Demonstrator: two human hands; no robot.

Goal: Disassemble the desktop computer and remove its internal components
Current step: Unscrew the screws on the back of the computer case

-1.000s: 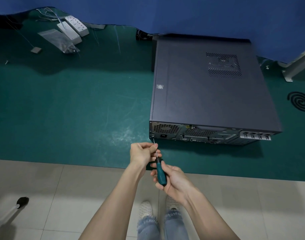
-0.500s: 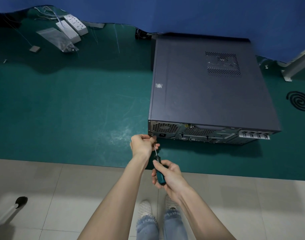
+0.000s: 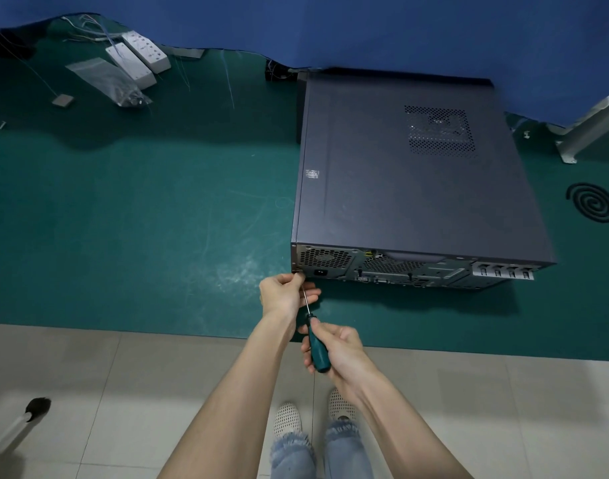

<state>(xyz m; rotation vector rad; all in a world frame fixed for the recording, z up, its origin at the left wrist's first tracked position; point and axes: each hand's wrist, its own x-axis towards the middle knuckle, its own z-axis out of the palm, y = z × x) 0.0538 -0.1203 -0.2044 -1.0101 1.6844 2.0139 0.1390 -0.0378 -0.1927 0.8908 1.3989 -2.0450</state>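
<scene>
Even overhead light, soft shadows under the computer case, wide-angle edge bending, slight corner blur

No legible text, brand or number appears; the small pale sticker atop the computer case is too blurred to read.

A: What is the person wearing?

B: On the legs, pale blue denim jeans, both hems ragged and frayed into loose threads.

A: And on the feet?

B: A pair of white slip-on shoes, with rounded toes covered in a grid of small holes.

A: The arms?

B: The forearms are bare, as are the left hand and the right hand.
</scene>
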